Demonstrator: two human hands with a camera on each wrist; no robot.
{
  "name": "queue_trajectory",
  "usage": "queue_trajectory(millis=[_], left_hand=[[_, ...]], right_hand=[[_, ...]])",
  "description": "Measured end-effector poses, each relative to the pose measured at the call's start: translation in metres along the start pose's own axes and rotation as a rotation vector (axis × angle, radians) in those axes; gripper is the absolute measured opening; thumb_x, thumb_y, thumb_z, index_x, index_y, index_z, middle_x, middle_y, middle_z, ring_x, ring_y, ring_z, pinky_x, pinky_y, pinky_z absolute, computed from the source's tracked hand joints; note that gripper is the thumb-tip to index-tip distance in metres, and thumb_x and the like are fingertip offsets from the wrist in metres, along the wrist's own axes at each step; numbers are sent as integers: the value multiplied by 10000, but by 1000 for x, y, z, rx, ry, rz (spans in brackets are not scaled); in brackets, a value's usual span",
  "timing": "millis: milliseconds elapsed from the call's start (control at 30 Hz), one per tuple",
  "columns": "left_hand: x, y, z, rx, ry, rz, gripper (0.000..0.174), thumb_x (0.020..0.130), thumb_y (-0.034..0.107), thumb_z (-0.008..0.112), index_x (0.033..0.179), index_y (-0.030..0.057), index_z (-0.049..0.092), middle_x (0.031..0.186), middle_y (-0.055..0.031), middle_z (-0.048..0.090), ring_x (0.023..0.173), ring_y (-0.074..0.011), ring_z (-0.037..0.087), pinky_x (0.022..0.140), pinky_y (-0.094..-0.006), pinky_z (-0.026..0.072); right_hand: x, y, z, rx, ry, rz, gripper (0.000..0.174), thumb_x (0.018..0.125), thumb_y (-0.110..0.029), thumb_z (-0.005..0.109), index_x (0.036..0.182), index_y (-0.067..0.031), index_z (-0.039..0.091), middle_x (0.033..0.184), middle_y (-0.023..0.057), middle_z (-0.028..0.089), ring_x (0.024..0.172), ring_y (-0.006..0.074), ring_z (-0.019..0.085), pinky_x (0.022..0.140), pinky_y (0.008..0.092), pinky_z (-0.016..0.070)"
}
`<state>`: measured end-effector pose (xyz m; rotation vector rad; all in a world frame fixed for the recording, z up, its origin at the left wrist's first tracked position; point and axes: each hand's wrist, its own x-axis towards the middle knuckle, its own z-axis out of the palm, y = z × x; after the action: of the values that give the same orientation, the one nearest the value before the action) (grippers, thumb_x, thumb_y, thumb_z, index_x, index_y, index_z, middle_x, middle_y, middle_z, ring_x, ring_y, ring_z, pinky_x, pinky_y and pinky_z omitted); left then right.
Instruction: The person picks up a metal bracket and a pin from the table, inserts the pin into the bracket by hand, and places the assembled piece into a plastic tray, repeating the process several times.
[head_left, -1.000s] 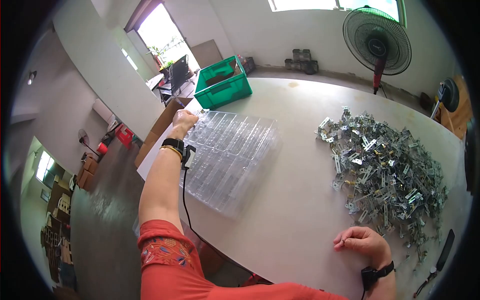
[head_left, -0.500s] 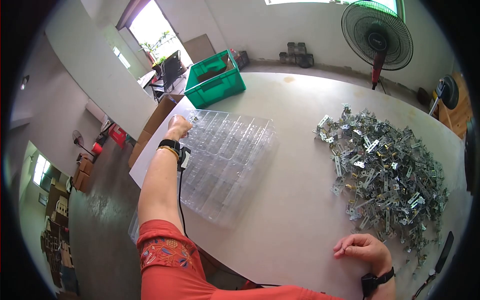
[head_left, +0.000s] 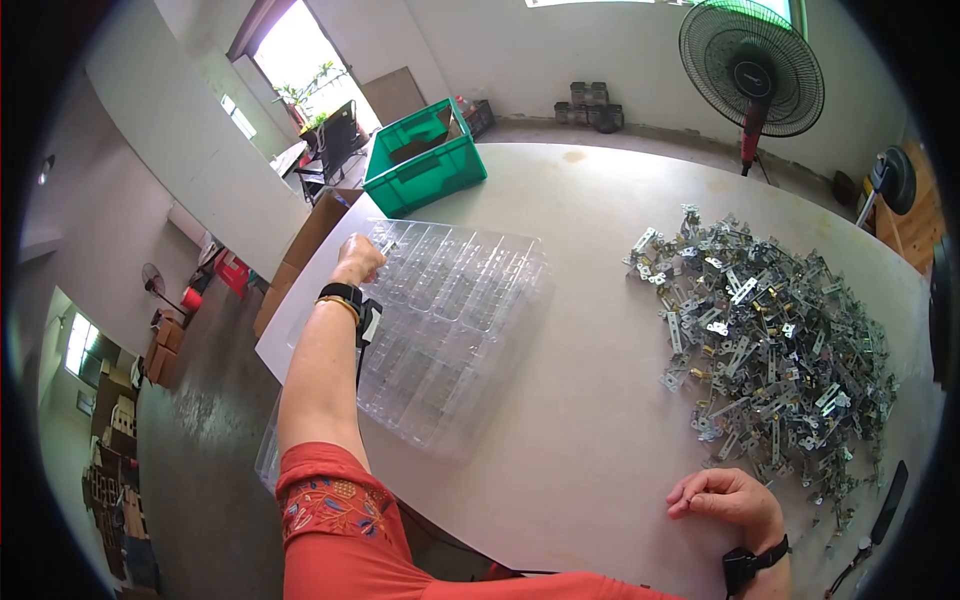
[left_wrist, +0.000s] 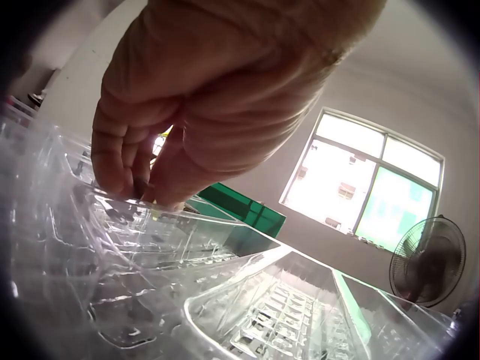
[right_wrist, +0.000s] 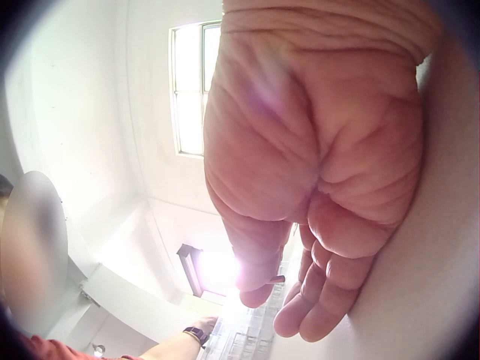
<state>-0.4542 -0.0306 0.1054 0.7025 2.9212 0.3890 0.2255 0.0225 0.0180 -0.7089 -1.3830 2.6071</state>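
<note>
My left hand [head_left: 360, 258] is at the far left corner of a clear plastic compartment tray [head_left: 465, 290], its fingers pointing down. In the left wrist view the fingertips [left_wrist: 112, 176] pinch a small metal bracket [left_wrist: 120, 212] right at the tray's rim, partly hidden by the fingers. My right hand [head_left: 728, 495] rests on its side on the table [head_left: 590, 400], fingers loosely curled, with nothing plainly held. Beside it lies a large heap of small metal brackets [head_left: 770, 340], some with brass-coloured parts.
A green plastic crate [head_left: 425, 175] stands behind the tray at the table's far edge. White sheet material [head_left: 310, 275] and a cardboard box [head_left: 300, 245] lie left of the tray. A black-handled tool [head_left: 888, 505] lies at right. A pedestal fan [head_left: 752, 75] stands beyond the table.
My left hand has shifted slightly back and down along the tray's left edge. The head view has turned a little. The right hand stays in place on the table.
</note>
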Motion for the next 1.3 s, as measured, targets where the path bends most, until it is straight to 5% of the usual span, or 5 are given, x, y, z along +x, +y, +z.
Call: queue_trajectory(millis=[400, 533, 700, 1100, 1300], left_hand=[[6, 1, -1, 142, 77, -17, 155, 759, 161, 741, 797, 11, 723, 671, -116, 690, 582, -217, 692, 541, -372, 576], [-7, 20, -13, 66, 120, 215, 189, 732, 196, 689, 622, 42, 682, 576, -94, 638, 515, -180, 649, 501, -354, 527], [-31, 75, -30, -175, 13, 381, 289, 820, 296, 738, 871, 15, 690, 670, -46, 636, 532, -128, 611, 436, -278, 457], [-340, 276, -5, -427, -417, 1277, 233, 938, 194, 673, 1005, -27, 700, 805, -7, 655, 713, -54, 573, 631, -221, 465], [-403, 306, 61, -576, -662, 1177, 233, 948, 181, 674, 1060, -21, 704, 840, 1, 671, 749, -41, 571, 659, -224, 481]], right_hand=[[2, 2, -3, -32, 32, 19, 102, 968, -33, 622, 1025, 36, 672, 1147, 145, 667, 1048, 211, 679, 962, 344, 528], [2, -4, -5, -126, -11, 27, 152, 977, -86, 639, 1059, 37, 673, 1094, 109, 694, 1045, 176, 671, 955, 314, 528], [3, 1, -9, -127, -64, -1, 187, 989, -120, 636, 1100, 28, 667, 1088, 90, 699, 1039, 159, 666, 953, 307, 530], [7, 17, -16, -14, -164, -43, 193, 1009, -195, 626, 1090, -23, 658, 1052, 53, 694, 1006, 131, 664, 933, 280, 525], [7, 21, -17, -36, -163, -71, 182, 1005, -211, 636, 1055, -39, 668, 1020, 30, 696, 985, 115, 665, 904, 262, 529]])
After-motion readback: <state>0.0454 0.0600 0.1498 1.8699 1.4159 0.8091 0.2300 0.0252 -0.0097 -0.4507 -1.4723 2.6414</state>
